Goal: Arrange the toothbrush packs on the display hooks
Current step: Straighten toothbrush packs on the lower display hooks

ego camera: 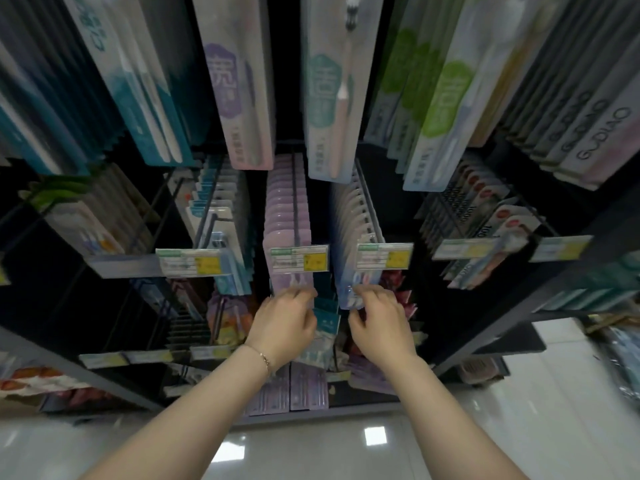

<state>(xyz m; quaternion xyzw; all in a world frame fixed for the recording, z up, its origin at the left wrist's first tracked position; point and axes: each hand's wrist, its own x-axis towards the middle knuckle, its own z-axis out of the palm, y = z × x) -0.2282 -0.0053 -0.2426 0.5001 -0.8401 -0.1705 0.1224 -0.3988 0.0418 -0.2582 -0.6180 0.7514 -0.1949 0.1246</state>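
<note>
Left hand: the left hand (pixel 284 323) is reaching up under the middle row, fingers curling round the lower edge of the front one of the lilac packs (pixel 287 216).
Right hand: the right hand (pixel 381 323) is working just beside it, fingers bending onto the bottom of the front one of the pale-blue packs (pixel 356 209), thumb hanging just below; too blurred to say whether it is pinching.
Packs: both rows are hanging side by side on their hooks, each behind a price tag (pixel 299 258).
Wrist: a bracelet (pixel 265 358) is showing on the left.
Above: longer toothbrush packs (pixel 239 81) are hanging overhead.
</note>
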